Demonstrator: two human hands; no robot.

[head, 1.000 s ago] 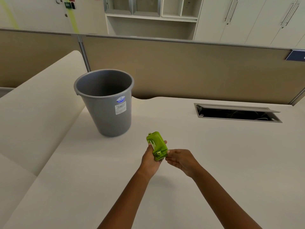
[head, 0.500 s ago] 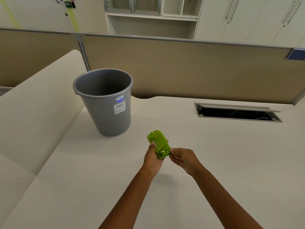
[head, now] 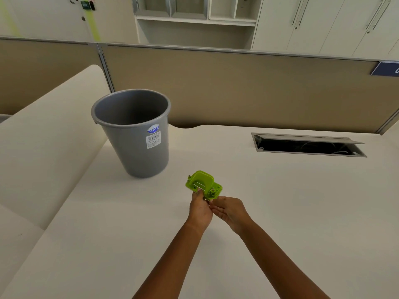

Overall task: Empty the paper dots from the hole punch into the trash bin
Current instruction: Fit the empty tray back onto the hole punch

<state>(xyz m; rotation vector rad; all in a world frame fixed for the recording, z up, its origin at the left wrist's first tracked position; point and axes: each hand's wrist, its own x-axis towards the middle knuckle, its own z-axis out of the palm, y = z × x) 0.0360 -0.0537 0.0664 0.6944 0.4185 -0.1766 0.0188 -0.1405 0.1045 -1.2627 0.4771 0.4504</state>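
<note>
A small bright green hole punch [head: 204, 184] is held above the cream desk, its top side turned toward me. My left hand [head: 200, 209] grips its lower edge from beneath. My right hand [head: 230, 210] touches the punch's lower right corner with its fingertips. The grey plastic trash bin [head: 133, 134] stands upright on the desk to the far left of the punch, its mouth open and its inside dark. No paper dots are visible.
The cream desk [head: 280, 212] stretches right and toward me. An open cable hatch [head: 306, 145] sits at the back right. A tan partition [head: 237, 87] runs along the far edge. A raised cream surface [head: 43, 137] lies left of the bin.
The hole punch has been rotated in my hands from end-on to face-on, and both hands have shifted slightly right. The bin has not moved.
</note>
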